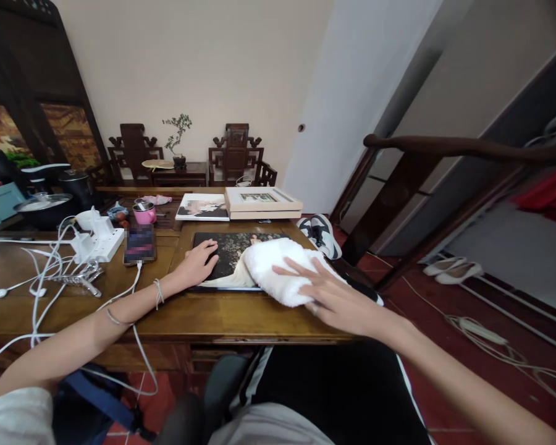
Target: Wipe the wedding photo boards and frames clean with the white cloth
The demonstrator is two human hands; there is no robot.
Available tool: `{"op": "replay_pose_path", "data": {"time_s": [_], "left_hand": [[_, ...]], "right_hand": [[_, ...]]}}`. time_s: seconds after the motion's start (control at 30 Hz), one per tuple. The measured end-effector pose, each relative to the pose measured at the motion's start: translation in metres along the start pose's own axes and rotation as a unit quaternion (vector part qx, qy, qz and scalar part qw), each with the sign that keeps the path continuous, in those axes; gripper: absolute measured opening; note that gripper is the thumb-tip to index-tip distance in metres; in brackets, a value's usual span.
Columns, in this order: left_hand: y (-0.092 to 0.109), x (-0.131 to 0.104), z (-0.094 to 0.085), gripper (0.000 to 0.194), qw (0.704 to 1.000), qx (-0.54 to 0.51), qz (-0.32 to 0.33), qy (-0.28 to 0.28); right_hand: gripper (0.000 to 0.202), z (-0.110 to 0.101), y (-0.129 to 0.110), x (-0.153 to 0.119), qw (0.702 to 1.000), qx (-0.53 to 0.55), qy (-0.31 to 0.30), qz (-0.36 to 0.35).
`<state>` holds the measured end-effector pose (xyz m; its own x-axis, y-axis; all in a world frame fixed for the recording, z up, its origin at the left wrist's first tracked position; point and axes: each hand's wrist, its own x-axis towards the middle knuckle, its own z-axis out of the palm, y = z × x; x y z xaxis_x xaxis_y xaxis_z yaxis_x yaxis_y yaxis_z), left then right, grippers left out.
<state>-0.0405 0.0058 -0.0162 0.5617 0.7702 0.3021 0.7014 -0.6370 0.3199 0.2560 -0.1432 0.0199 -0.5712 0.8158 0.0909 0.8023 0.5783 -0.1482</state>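
A dark photo panel, printed with a picture that includes a pale gown, lies flat on the wooden table. My left hand rests on its left edge, fingers stretched out and holding nothing. Over the right part of the panel lies a folded, fluffy white cloth, hiding much of the picture there. My right hand holds this cloth from above, fingers spread over its right side and pressing it down; the thumb is at its near edge.
Behind the panel lie a photo print and a cream boxed frame. To the left are a charging phone, a white power strip, loose cables and a pink cup. A wooden chair stands right.
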Motion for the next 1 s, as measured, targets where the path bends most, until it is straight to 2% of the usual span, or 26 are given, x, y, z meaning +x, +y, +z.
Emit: {"op": "replay_pose_path", "data": {"time_s": [0.1, 0.17, 0.27, 0.37, 0.43, 0.53, 0.7, 0.8, 0.9, 1.0], "left_hand": [[-0.001, 0.0, 0.0, 0.041, 1.0, -0.002, 0.003, 0.0], [-0.002, 0.001, 0.0, 0.041, 1.0, -0.003, 0.003, 0.001], [-0.003, 0.001, 0.0, 0.041, 1.0, -0.007, 0.005, 0.005], [-0.004, 0.0, 0.001, 0.041, 1.0, -0.01, 0.008, 0.01], [-0.005, 0.0, 0.001, 0.042, 1.0, -0.011, 0.007, 0.011], [-0.004, 0.0, 0.002, 0.043, 1.0, -0.013, 0.003, 0.012], [-0.001, -0.001, 0.002, 0.042, 1.0, -0.017, -0.006, 0.011], [0.0, -0.001, 0.001, 0.04, 1.0, -0.019, -0.003, 0.011], [0.0, -0.001, 0.001, 0.041, 1.0, -0.019, 0.001, 0.009], [-0.001, 0.0, 0.0, 0.042, 1.0, -0.011, 0.003, 0.004]], "right_hand": [[0.04, -0.004, 0.023, 0.035, 0.995, -0.017, -0.032, 0.097], [0.047, -0.004, 0.039, 0.064, 0.989, -0.013, -0.047, 0.137], [0.052, -0.002, 0.06, 0.104, 0.988, -0.025, -0.026, 0.148], [0.054, 0.001, 0.071, 0.122, 0.988, -0.033, -0.002, 0.148], [0.052, 0.004, 0.071, 0.116, 0.99, -0.028, 0.009, 0.139], [0.046, 0.009, 0.058, 0.085, 0.995, -0.008, 0.022, 0.102], [0.031, 0.011, 0.008, 0.011, 0.998, 0.034, 0.037, 0.028], [0.027, 0.011, -0.014, -0.016, 0.998, 0.05, 0.043, 0.003], [0.029, 0.01, -0.011, -0.012, 0.997, 0.051, 0.041, 0.028], [0.037, 0.006, 0.015, 0.021, 0.996, 0.033, 0.025, 0.073]]}}
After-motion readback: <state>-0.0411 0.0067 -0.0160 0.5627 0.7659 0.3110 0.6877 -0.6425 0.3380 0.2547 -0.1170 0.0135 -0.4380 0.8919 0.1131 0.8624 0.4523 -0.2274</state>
